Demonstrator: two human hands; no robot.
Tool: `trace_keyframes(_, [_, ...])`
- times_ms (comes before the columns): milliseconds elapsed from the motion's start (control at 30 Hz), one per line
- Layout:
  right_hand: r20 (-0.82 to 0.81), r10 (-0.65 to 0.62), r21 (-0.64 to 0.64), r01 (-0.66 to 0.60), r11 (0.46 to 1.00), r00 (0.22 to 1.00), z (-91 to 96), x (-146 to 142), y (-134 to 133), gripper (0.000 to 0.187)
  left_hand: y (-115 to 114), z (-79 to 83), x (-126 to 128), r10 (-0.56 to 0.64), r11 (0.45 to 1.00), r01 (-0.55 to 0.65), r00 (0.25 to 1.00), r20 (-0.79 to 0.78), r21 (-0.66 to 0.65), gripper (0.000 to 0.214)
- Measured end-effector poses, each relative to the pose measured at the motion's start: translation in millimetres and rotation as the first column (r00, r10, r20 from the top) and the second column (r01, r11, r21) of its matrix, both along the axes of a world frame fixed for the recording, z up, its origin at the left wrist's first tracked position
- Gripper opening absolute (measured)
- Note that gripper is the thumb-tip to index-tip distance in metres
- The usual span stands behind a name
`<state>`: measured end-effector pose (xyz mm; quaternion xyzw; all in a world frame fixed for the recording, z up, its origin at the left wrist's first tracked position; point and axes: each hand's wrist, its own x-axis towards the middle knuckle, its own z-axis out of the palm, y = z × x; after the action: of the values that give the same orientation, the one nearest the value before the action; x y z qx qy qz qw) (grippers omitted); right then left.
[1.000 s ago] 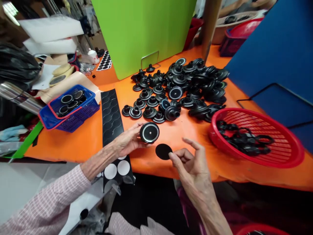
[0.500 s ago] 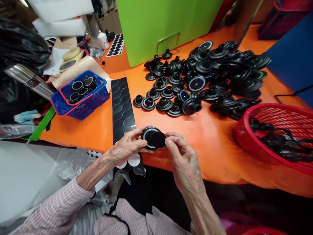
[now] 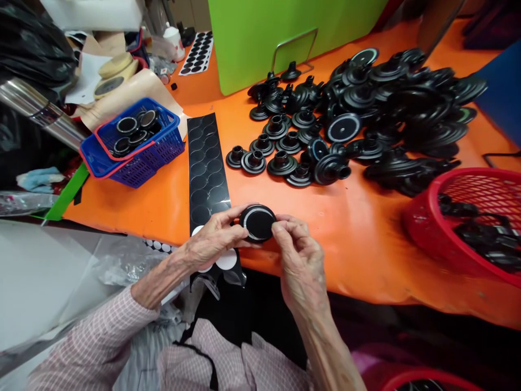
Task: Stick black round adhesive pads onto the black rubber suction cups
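Observation:
My left hand (image 3: 215, 239) grips a round black plastic part (image 3: 246, 216) by its left side, thumb on the rim, just above the table's front edge. Over the part's face lies a round black sticker (image 3: 261, 224), and a pale ring shows along its left and lower edge. The fingertips of my right hand (image 3: 301, 255) pinch the sticker's right edge. Under my left wrist runs a long black sheet of round stickers (image 3: 205, 163), with white circles (image 3: 227, 259) where its lower end hangs off the table.
Many black flanged parts (image 3: 280, 163) are heaped across the orange table (image 3: 325, 217). A red basket (image 3: 423, 233) of black pieces stands right. Stacked blue baskets (image 3: 142, 163) with round parts sit left. A green panel (image 3: 260, 49) rises behind.
The sticker has moved left from overhanging the part's right side to lying nearly centred over its face. My right hand came slightly left with it. The camera view has shifted a little.

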<state>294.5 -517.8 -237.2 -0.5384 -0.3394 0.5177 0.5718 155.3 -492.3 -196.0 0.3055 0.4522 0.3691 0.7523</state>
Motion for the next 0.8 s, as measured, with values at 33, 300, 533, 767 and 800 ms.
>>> trace_keyframes(33, [0.001,0.003,-0.002,-0.003,1.000,1.000,-0.3,-0.2,-0.1,0.024,0.1,0.0,0.2,0.001,1.000,-0.001,1.000,0.000,0.000,0.047])
trace_keyframes(300, [0.141,0.022,-0.021,-0.019,1.000,0.990,2.6,-0.4,-0.8,0.024,0.3,-2.7,0.0,0.005,1.000,-0.005,1.000,0.000,-0.007,0.041])
trace_keyframes(533, [0.307,-0.041,0.041,0.030,0.999,0.951,-0.1,-8.6,-0.8,0.020,-2.0,-8.6,-2.0,0.029,0.999,-0.029,1.000,0.005,0.021,0.037])
trace_keyframes(767, [0.493,-0.078,0.136,0.011,0.991,0.866,-3.4,-13.4,-2.0,0.016,-3.8,-8.3,-3.2,0.066,0.997,-0.065,0.998,-0.014,0.036,0.037])
trace_keyframes(800, [0.517,-0.083,0.155,0.002,0.988,0.852,-3.1,-14.1,-1.9,0.015,-4.2,-8.3,-3.6,0.070,0.997,-0.069,0.997,-0.019,0.038,0.037])
